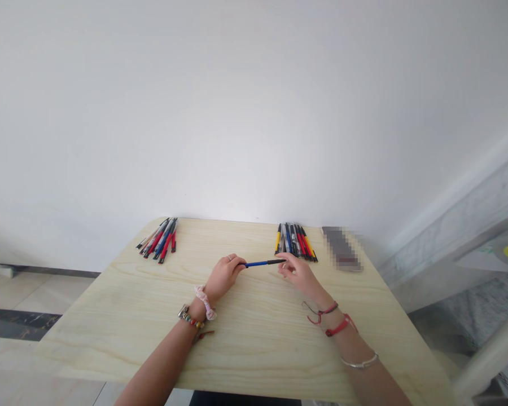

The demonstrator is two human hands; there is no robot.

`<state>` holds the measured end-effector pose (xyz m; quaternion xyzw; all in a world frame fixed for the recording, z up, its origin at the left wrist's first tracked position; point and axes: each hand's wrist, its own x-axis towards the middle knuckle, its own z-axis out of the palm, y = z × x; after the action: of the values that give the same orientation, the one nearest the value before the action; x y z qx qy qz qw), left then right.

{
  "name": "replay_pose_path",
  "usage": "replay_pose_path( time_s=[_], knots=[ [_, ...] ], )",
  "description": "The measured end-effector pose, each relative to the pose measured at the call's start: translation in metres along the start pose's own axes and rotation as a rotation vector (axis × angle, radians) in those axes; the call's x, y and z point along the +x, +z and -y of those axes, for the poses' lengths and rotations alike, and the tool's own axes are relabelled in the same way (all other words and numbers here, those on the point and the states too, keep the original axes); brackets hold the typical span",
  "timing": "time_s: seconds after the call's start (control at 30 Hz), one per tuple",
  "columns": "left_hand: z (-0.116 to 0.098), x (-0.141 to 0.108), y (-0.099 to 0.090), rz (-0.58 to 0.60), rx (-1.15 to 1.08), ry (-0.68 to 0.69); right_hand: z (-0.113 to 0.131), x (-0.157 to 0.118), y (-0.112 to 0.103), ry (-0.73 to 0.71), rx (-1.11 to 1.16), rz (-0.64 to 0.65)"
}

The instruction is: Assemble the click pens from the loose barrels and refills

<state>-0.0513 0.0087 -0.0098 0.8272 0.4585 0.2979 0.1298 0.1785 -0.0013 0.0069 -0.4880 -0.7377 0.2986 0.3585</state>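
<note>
From my end I see the blue pen held nearly level over the table, between my left hand and right hand. My left thumb and fingers pinch its left end; my right fingers are bent at its black end, and I cannot tell whether they close on it or only touch it. I judge it light and stiff, a slim, smooth barrel that could roll in a loose pinch, yet hardly fragile. The black end may be a less slippery grip, so I favour holding there or mid-barrel, gently. The right bunch lies just beyond, the left bunch well apart
</note>
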Motion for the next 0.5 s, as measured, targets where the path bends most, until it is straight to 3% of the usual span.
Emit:
replay_pose_path(
  time_s=[0.13,0.23,0.33,0.5],
  knots=[
    [-0.0024,0.0001,-0.0015,0.038,-0.036,0.034,0.001,-0.0012,0.0035,0.054,-0.077,-0.054],
    [-0.0041,0.0002,-0.0029,0.046,-0.043,0.034,-0.0005,-0.0011,0.0044,0.125,0.015,-0.032],
    [-0.0049,0.0005,-0.0041,0.043,-0.059,0.004,-0.0003,0.0008,-0.0005,0.067,0.107,-0.002],
    [-0.0053,0.0002,-0.0039,0.073,-0.104,0.034,0.0021,0.0007,-0.0015,0.043,-0.054,-0.06]
  ],
)
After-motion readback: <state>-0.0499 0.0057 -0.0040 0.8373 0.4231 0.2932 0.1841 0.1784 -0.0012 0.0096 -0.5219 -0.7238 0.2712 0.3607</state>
